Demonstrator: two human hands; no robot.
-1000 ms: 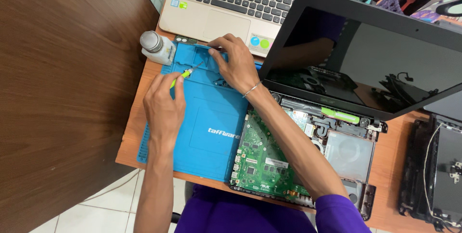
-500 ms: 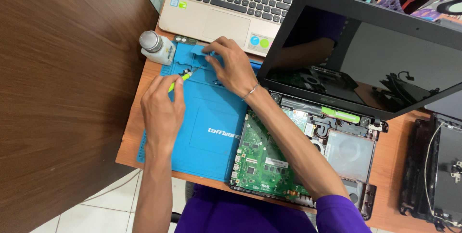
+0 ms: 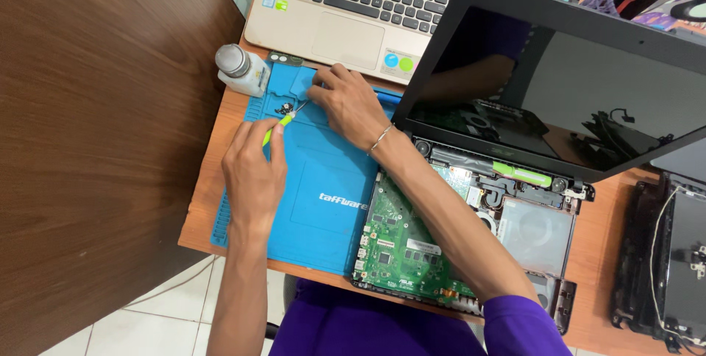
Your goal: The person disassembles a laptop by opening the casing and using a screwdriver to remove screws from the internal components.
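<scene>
My left hand [image 3: 254, 168] grips a small screwdriver with a yellow-green handle [image 3: 278, 126], its tip pointing at a cluster of small dark screws [image 3: 284, 109] in a compartment of the blue work mat [image 3: 323, 209]. My right hand [image 3: 351, 104] rests palm down on the mat's upper part, fingertips touching the tray compartments near the screws; a thin bracelet circles its wrist. Right of the mat lies an opened black laptop [image 3: 559, 91] with its green circuit board [image 3: 401, 242] exposed.
A small white bottle with a grey cap [image 3: 239, 69] stands at the mat's top left corner. A gold laptop [image 3: 353, 10] lies behind the mat. A dark wooden surface [image 3: 95, 143] runs along the left. Another dismantled black case [image 3: 673, 253] sits at the far right.
My right hand has slid slightly toward the screw compartments at the mat's top. My left hand has kept the screwdriver aimed at the screws, almost still.
</scene>
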